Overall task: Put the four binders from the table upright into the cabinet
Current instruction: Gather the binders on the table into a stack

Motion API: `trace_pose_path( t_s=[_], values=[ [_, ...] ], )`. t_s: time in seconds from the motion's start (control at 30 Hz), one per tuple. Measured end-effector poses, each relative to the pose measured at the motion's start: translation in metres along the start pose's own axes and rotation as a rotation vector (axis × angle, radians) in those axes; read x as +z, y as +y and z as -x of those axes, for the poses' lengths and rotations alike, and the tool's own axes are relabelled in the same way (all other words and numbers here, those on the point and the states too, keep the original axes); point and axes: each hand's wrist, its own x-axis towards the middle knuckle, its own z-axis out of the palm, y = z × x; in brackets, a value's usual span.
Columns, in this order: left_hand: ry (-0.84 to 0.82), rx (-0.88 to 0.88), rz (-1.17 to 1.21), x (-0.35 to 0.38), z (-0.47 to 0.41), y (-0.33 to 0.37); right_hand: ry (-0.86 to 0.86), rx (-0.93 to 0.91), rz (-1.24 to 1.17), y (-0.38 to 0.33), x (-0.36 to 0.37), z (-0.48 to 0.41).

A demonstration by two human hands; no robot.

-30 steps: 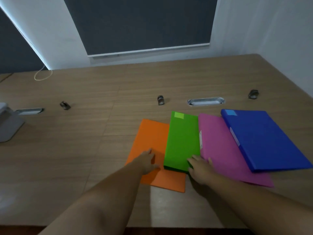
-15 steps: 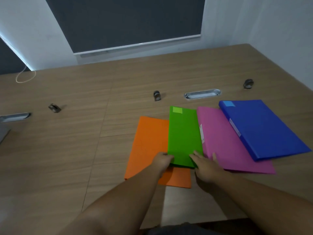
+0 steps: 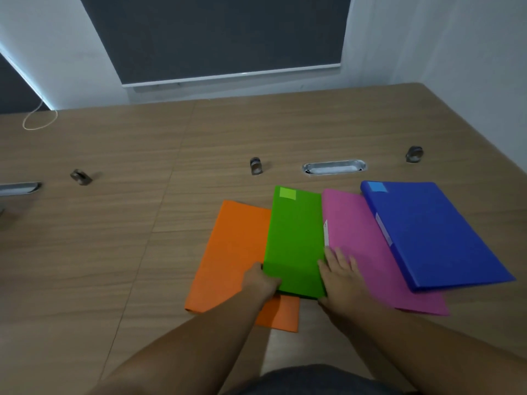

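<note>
Four binders lie flat and overlapping on the wooden table [image 3: 114, 252]: orange [image 3: 236, 252], green [image 3: 296, 238], pink [image 3: 359, 246] and blue [image 3: 436, 235], from left to right. My left hand [image 3: 261, 282] grips the near left corner of the green binder, fingers tucked under its edge, resting over the orange one. My right hand [image 3: 340, 276] lies on the green binder's near right edge and on the pink binder, fingers spread flat. No cabinet is in view.
Small metal fittings [image 3: 255, 165] [image 3: 414, 154] [image 3: 81, 177] and oval cable slots [image 3: 333, 167] [image 3: 20, 188] sit along the table's middle. A thin cord loop [image 3: 40, 121] lies at the far left. The wall and a dark window blind [image 3: 228, 38] stand behind the table.
My left hand slid from the orange binder onto the green binder's near left corner and gripped it. My right hand moved up along the green binder's right edge.
</note>
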Motion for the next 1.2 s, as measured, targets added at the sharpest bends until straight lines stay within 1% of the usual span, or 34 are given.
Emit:
trace_pose_path(
  t_s=[0.07,0.1,0.23,0.3,0.37,0.43,0.57,0.63,0.7,0.77,0.83,0.9,0.93,0.97,1.03,1.07,1.13,1.2],
  values=[
    [0.040,0.013,0.009,0.003,0.002,-0.001,-0.047,-0.033,0.145,0.003,-0.001,-0.004],
    [0.047,0.003,0.064,0.004,0.004,-0.001,-0.057,-0.059,0.167,0.003,-0.001,-0.007],
    [0.013,-0.093,0.398,0.006,0.006,0.007,-0.035,-0.136,0.123,0.008,0.002,-0.013],
    [0.009,-0.138,0.492,0.003,0.003,0.011,-0.021,-0.174,0.097,0.013,0.003,-0.013],
    [-0.001,-0.158,0.504,-0.001,-0.001,0.013,-0.011,-0.204,0.052,0.017,0.002,-0.013],
    [-0.016,-0.157,0.443,-0.006,-0.004,0.014,-0.006,-0.226,-0.012,0.020,0.002,-0.012],
    [-0.034,-0.077,0.320,-0.025,-0.009,0.014,-0.037,-0.207,-0.149,0.023,0.002,-0.008],
    [-0.008,-0.039,0.299,-0.041,-0.010,0.008,-0.047,-0.176,-0.144,0.024,0.001,-0.006],
    [0.028,-0.041,0.287,-0.061,-0.011,-0.005,-0.075,-0.132,-0.130,0.024,-0.001,-0.006],
    [0.084,-0.064,0.232,-0.080,-0.010,-0.023,-0.088,-0.083,-0.184,0.019,-0.003,-0.006],
    [0.104,-0.073,0.234,-0.097,-0.009,-0.042,-0.040,-0.043,-0.271,0.008,-0.006,-0.007],
    [0.099,-0.050,0.228,-0.107,-0.006,-0.056,0.044,-0.022,-0.360,-0.007,-0.008,-0.009],
    [0.106,-0.037,0.179,-0.111,-0.004,-0.061,0.062,-0.008,-0.437,-0.016,-0.008,-0.010],
    [0.119,-0.021,0.110,-0.115,-0.002,-0.064,0.040,0.021,-0.548,-0.026,-0.009,-0.011],
    [0.146,0.024,-0.034,-0.120,0.003,-0.069,-0.092,0.105,-0.755,-0.044,-0.010,-0.012],
    [0.155,0.052,-0.109,-0.121,0.004,-0.070,-0.149,0.148,-0.810,-0.052,-0.008,-0.012],
    [0.186,0.104,-0.279,-0.123,0.007,-0.071,-0.194,0.204,-0.790,-0.063,-0.003,-0.012],
    [0.217,0.106,-0.403,-0.121,0.007,-0.070,-0.177,0.237,-0.771,-0.069,0.001,-0.008]
  ],
)
